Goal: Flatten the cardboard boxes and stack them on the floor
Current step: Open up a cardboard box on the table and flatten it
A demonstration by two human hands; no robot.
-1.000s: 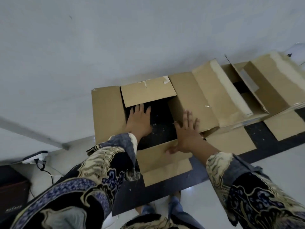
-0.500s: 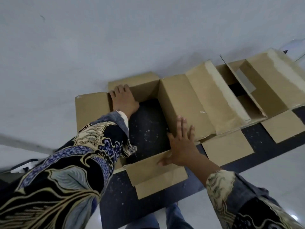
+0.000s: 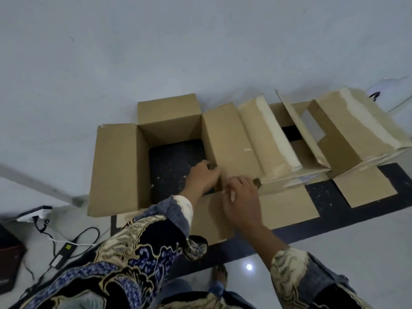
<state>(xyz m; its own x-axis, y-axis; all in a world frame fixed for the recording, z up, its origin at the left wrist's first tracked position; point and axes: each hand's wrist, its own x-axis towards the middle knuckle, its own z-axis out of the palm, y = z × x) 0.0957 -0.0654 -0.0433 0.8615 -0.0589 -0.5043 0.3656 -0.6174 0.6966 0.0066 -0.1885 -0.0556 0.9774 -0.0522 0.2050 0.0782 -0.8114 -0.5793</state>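
An open brown cardboard box (image 3: 116, 168) stands against the wall with all its flaps spread out. Dark floor shows through its open bottom. My left hand (image 3: 201, 179) reaches inside and curls around the near end of the box's right wall. From outside, my right hand (image 3: 242, 199) wraps its fingers over the same near-right corner. A second box (image 3: 267, 139) with a taped flap leans against the first box's right side. A third box (image 3: 356, 130) lies further right.
A dark floor strip (image 3: 334, 197) runs under the boxes along the white wall (image 3: 200, 41). At left on the floor lie a power strip (image 3: 33, 214), a charger with cables (image 3: 64, 253) and a dark case (image 3: 9, 259). My bare foot (image 3: 219, 273) stands below.
The far flap now stands up against the wall. My left hand moved from the far-left corner to the near-right corner, and my right hand closed on that same corner.
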